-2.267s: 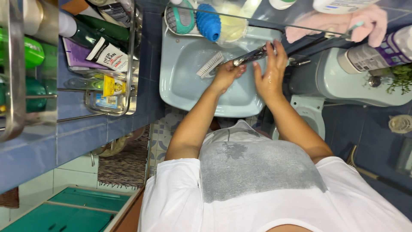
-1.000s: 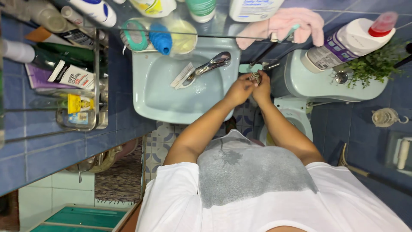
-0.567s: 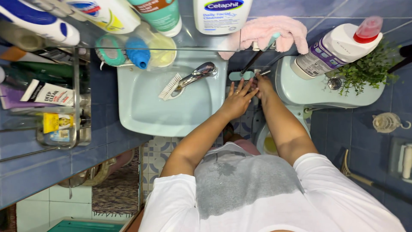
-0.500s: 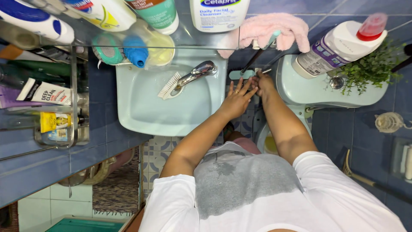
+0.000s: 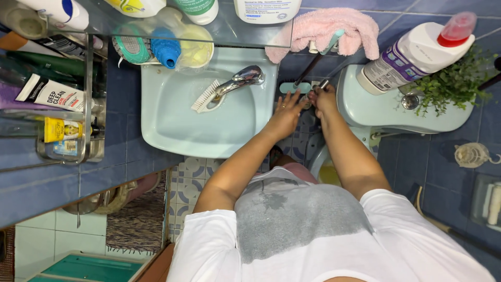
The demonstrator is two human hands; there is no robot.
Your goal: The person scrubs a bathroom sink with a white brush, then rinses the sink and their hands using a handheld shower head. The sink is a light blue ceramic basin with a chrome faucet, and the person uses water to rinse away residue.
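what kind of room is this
Most likely a small home bathroom: a pale blue sink with a chrome tap, a matching toilet tank beside it, blue wall tiles, and a shelf of toiletry bottles.

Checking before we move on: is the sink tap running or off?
Off, it seems: no stream falls from the chrome tap into the pale blue basin.

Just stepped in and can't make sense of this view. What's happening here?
A person in a white shirt stands at a pale blue sink in a blue-tiled bathroom. Both hands are past the sink's edge, by the toilet tank: the right hand grips a small metal fitting at the wall, and the left hand rests open beside it. A scrub brush lies by the tap.
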